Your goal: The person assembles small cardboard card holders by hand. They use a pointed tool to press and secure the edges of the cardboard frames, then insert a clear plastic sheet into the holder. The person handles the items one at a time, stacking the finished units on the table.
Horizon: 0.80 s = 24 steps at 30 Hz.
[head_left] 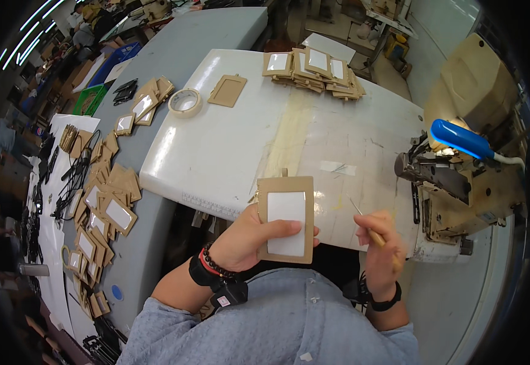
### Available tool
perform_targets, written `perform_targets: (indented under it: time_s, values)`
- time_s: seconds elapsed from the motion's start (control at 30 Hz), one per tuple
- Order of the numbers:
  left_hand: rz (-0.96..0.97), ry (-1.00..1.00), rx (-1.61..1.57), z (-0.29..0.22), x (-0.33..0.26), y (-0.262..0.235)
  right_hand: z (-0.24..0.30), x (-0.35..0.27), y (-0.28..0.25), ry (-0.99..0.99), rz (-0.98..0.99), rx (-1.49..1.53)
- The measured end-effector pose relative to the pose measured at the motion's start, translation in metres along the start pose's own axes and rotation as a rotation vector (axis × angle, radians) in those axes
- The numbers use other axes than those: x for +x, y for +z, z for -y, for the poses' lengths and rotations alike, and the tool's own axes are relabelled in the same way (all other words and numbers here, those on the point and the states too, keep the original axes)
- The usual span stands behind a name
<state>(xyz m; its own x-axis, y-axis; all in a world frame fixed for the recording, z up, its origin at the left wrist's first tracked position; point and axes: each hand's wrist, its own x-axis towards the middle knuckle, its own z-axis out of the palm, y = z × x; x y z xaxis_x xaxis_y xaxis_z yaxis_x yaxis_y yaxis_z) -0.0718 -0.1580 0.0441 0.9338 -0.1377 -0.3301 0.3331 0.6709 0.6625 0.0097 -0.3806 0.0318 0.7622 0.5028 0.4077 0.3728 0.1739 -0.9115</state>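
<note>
My left hand (246, 240) grips a tan card holder (285, 184) with a clear window, held upright in front of my body. The thumb lies across the window and the fingers wrap behind it. A small tab sticks up from the holder's top edge. Off to the right, my right hand (383, 249) is closed around an awl (376, 238) with a wooden handle. Its thin metal point tilts up and to the left, apart from the holder. Both hands are above the near edge of the white work table (228, 146).
A sewing machine (465, 204) with a blue lamp (461, 139) stands at the right. Stacked card holders (316, 70), one single holder (228, 91) and a tape roll (186, 113) lie toward the far side. Many more holders (117, 214) cover the grey table on the left.
</note>
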Motion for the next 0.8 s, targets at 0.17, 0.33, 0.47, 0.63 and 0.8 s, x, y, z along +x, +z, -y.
perform_targets:
  time_s: [0.17,0.33,0.47,0.63,0.8]
  values:
    - [0.010,-0.065,0.050,0.008,0.003,-0.010,0.001,0.002,0.001,0.306,0.051,0.445]
    - [0.003,-0.049,0.140,0.008,0.001,-0.009,-0.004,0.004,0.003,0.348,0.116,0.451]
    - [0.014,-0.043,0.145,0.007,0.002,-0.008,-0.007,0.003,0.003,0.388,0.123,0.484]
    - [0.008,-0.057,0.135,0.009,0.004,-0.008,-0.003,0.006,0.009,0.434,0.067,0.407]
    - [0.002,-0.046,0.155,0.010,0.005,-0.007,-0.008,0.004,0.003,0.407,0.142,0.490]
